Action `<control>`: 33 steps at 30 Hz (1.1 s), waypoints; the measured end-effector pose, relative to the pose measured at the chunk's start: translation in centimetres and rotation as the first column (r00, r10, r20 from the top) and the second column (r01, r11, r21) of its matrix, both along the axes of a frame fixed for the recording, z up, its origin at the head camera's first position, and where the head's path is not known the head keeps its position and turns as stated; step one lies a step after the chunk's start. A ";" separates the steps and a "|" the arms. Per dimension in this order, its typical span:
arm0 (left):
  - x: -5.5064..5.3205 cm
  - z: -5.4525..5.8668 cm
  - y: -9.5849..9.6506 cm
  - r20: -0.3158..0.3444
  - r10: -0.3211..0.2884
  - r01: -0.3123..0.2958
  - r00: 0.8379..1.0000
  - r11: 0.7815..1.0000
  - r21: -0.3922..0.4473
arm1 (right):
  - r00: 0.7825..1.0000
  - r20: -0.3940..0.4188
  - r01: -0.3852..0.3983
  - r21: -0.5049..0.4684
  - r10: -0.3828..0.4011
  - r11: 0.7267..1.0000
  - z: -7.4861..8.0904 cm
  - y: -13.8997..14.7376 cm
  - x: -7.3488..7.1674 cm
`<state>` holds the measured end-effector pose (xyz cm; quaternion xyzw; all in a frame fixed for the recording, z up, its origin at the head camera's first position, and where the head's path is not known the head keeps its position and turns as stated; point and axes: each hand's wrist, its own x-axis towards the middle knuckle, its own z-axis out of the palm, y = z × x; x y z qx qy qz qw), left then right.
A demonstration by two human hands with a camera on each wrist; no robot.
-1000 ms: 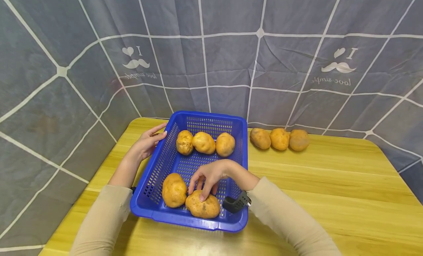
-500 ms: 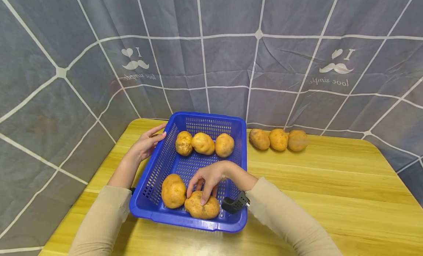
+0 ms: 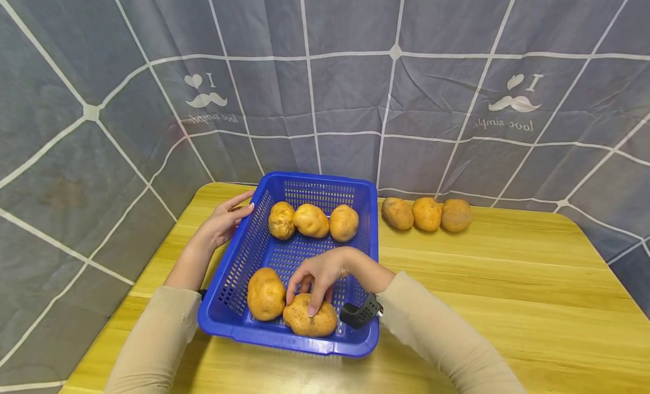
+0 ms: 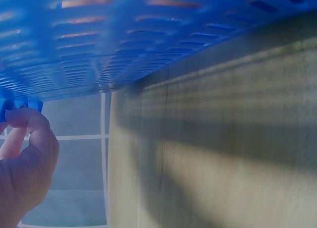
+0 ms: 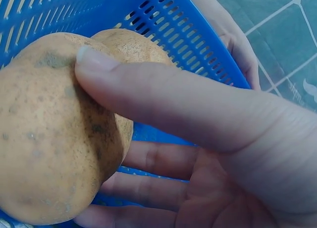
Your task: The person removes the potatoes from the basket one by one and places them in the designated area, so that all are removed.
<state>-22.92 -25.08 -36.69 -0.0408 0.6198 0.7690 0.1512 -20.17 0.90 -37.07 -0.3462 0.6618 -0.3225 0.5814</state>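
My right hand (image 3: 322, 272) reaches into a blue perforated plastic basket (image 3: 289, 344) and grips a potato (image 3: 317, 324) at its near end. In the right wrist view the thumb lies across the top of that potato (image 5: 47, 134), with the fingers round its far side. Just left of it in the basket is a larger potato (image 3: 266, 295). Three more potatoes line the far end of the basket, the middle one (image 3: 311, 220) between two others. My left hand (image 3: 220, 222) holds the basket's left rim, fingertips at the edge; the left wrist view shows it beside the slotted wall (image 4: 124, 44).
Three potatoes stand in a row on the wooden table (image 3: 482, 292) right of the basket, the middle potato (image 3: 427, 214) touching its neighbours. A grey curtain (image 3: 345, 95) with white grid lines hangs behind the table and along its left side.
The view has shifted very slightly. Both hands, the basket and the potatoes stay in nearly the same places, and the right hand keeps its grip on the same potato.
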 end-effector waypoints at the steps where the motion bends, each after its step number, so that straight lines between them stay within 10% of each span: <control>1: 0.0 0.0 0.0 0.001 -0.002 0.002 1.000 1.000 0.002 | 1.000 -0.001 -0.002 -0.003 0.002 1.000 0.0 0.0 0.0; 33: 0.0 -0.2 0.1 -0.011 -0.001 0.001 1.000 1.000 0.001 | 0.998 0.034 0.055 -0.230 -0.049 0.972 0.8 0.1 -0.1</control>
